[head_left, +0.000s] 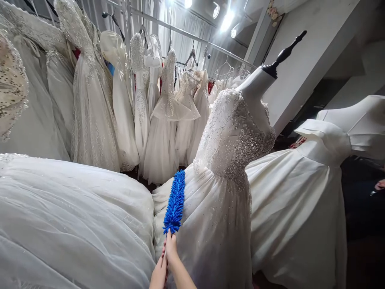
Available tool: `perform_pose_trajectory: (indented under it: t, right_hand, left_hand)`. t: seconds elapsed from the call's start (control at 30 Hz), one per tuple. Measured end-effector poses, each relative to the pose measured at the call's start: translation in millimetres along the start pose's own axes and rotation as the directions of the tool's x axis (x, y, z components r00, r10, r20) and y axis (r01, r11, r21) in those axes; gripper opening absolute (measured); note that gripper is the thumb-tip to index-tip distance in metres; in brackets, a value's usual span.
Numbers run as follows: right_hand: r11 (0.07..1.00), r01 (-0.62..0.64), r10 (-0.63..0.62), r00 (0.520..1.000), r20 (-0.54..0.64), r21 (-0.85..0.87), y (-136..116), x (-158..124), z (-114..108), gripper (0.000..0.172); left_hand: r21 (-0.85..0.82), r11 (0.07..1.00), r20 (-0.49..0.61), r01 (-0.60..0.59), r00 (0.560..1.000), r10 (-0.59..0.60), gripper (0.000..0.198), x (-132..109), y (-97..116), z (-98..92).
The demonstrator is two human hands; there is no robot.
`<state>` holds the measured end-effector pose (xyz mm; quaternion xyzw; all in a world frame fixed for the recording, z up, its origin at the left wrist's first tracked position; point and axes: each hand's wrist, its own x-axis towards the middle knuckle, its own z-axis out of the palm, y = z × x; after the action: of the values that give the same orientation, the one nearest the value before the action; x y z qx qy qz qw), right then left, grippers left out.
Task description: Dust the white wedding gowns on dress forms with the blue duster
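Note:
A blue microfiber duster [175, 202] with a fluffy chenille head points up and away from me. My right hand [171, 245] grips its handle just under the head. Lower on the same handle, my left hand [161, 265] is closed, its fingers partly hidden behind the right. The duster's head lies against or just in front of the skirt of a white beaded gown [216, 216] on a mannequin; contact is hard to tell. To the left spreads the wide skirt of another white gown [75, 216].
Several white dresses [162, 132] hang on a metal rail [192, 30] behind. At right stands a mannequin in a plain satin gown [288, 196]. The near mannequin's black neck finial [285, 54] juts upward. Another person's hand [380, 185] shows at the right edge.

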<state>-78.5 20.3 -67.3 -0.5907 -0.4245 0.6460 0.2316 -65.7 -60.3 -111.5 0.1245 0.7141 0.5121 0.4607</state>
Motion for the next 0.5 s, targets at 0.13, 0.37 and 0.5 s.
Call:
perform_pose_trajectory:
  t: [0.13,0.37,0.5]
  right_hand:
    - [0.998,-0.065,0.065,0.995,-0.081,0.004,0.8,-1.5,7.8,0.036]
    - [0.99,-0.13,0.132,0.99,-0.057,0.049,-8.1,-12.8,10.4,0.031]
    - [0.988,-0.082,0.081,0.997,0.007,0.13,-32.4,-24.9,13.2,0.032]
  left_hand:
    - [-0.013,0.999,-0.001,0.049,0.999,-0.049,0.067,11.0,-9.2,-5.5]
    - [-0.093,0.99,0.129,0.111,0.987,-0.098,0.067,6.7,-7.5,-11.5]
    - [-0.088,0.994,0.079,0.061,0.995,-0.054,0.07,-1.9,16.1,-17.1]
